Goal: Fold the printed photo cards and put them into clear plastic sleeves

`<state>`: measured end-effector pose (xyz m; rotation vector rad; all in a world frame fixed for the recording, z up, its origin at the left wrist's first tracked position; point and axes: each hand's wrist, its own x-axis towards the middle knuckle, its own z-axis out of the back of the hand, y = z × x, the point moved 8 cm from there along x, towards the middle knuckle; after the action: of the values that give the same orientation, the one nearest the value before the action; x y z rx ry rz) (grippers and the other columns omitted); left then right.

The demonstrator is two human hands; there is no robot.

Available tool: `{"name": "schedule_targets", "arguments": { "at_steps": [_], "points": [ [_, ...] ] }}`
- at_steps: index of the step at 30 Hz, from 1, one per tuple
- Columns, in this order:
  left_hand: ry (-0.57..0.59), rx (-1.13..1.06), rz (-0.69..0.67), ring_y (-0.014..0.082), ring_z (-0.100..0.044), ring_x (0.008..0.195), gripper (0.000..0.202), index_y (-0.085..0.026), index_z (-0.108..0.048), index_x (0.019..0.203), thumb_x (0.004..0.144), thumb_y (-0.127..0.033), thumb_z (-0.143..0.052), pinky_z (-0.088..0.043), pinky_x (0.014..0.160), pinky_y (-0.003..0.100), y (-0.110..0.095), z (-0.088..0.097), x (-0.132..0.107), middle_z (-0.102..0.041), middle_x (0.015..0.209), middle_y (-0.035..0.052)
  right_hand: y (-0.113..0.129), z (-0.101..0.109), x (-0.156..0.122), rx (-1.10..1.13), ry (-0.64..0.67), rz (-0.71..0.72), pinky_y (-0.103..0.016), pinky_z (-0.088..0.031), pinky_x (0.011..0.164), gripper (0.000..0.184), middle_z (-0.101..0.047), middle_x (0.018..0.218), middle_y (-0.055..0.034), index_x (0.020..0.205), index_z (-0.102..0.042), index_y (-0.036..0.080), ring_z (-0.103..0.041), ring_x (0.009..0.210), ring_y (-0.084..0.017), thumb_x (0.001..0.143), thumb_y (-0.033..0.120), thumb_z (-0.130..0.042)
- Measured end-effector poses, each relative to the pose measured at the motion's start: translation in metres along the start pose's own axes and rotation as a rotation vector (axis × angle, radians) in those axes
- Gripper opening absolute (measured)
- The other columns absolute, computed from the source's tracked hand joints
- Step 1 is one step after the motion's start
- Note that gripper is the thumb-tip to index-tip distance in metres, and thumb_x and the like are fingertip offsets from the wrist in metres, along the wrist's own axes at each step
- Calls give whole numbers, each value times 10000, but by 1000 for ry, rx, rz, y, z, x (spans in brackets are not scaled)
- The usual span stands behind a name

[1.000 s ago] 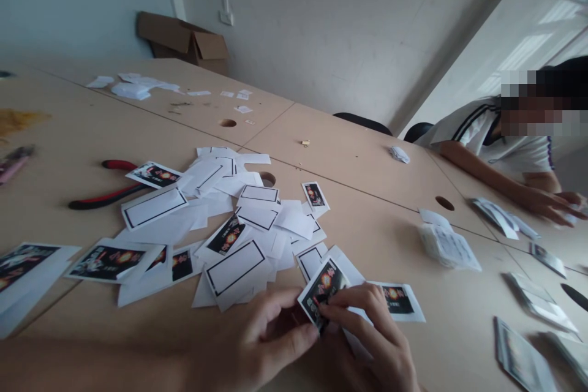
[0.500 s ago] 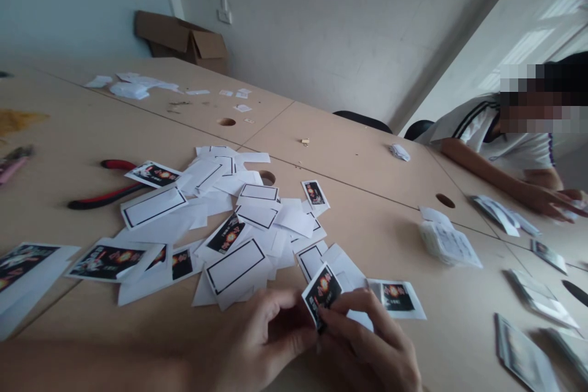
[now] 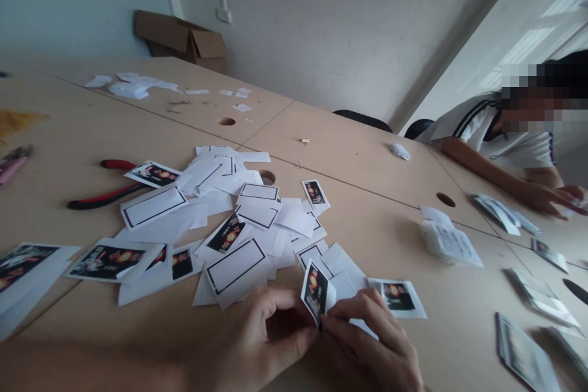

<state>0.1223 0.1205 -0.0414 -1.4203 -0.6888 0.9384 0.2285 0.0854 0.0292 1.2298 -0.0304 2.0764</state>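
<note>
A small printed card (image 3: 316, 291), black with orange and white print and a white border, stands tilted between my two hands. My left hand (image 3: 271, 334) pinches its lower left edge between thumb and fingers. On the card's lower right side, my right hand (image 3: 374, 337) has its fingertips closed on the edge. Just beyond my hands lies a loose heap of white paper cards (image 3: 239, 266), some with black frames and some printed. Another printed card (image 3: 399, 297) lies flat to the right of my right hand.
Red-and-black handled pliers (image 3: 108, 195) lie left of the heap, partly under a card. A stack of white cards (image 3: 450, 244) and printed card stacks (image 3: 526, 349) sit to the right. Across the table (image 3: 349, 196), a person (image 3: 487, 135) handles something small. A cardboard box (image 3: 184, 40) stands behind.
The card between my hands has turned more upright and narrower to view, and my right fingers have slid down toward its lower edge. The heap looks unchanged.
</note>
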Motion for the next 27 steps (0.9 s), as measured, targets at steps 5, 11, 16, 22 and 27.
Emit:
{"name": "schedule_targets", "arguments": {
  "at_steps": [5, 11, 16, 22, 27],
  "points": [
    [62, -51, 22, 147, -557, 799, 161, -184, -611, 839, 750, -290, -529, -433, 726, 255, 0, -4, 0, -623, 794, 4, 2, 2, 0, 14, 14, 35, -243, -440, 550, 79, -596, 651, -25, 769, -619, 151, -530, 584, -101, 734, 118, -556],
    [55, 4, -4, 146, -561, 774, 146, -165, -625, 758, 732, -285, -545, -434, 697, 235, -4, -1, -1, -630, 768, 10, 2, -3, -6, -8, 31, 49, -259, -425, 555, 91, -587, 609, -10, 785, -620, 141, -509, 539, -89, 725, 95, -568],
    [61, 87, 52, 146, -561, 772, 167, -175, -637, 783, 740, -290, -525, -433, 676, 226, -1, -1, -2, -631, 779, 10, 2, -2, -12, -20, -92, 119, -242, -374, 479, 102, -569, 568, -1, 782, -627, 148, -464, 486, -76, 752, 123, -533],
    [39, 207, 44, 141, -538, 734, 161, -172, -641, 751, 720, -282, -528, -421, 669, 238, -5, 2, -4, -603, 716, 2, 4, -1, -10, -60, -159, 109, -241, -397, 507, 104, -561, 549, 8, 717, -613, 157, -464, 465, -65, 755, 129, -521],
    [68, 141, 31, 141, -531, 732, 183, -165, -633, 797, 728, -288, -516, -425, 664, 241, -8, -1, -4, -602, 737, 7, 6, -4, -3, -72, -10, 77, -240, -433, 538, 108, -589, 587, 8, 761, -586, 165, -514, 488, -72, 711, 81, -540]
  ]
}}
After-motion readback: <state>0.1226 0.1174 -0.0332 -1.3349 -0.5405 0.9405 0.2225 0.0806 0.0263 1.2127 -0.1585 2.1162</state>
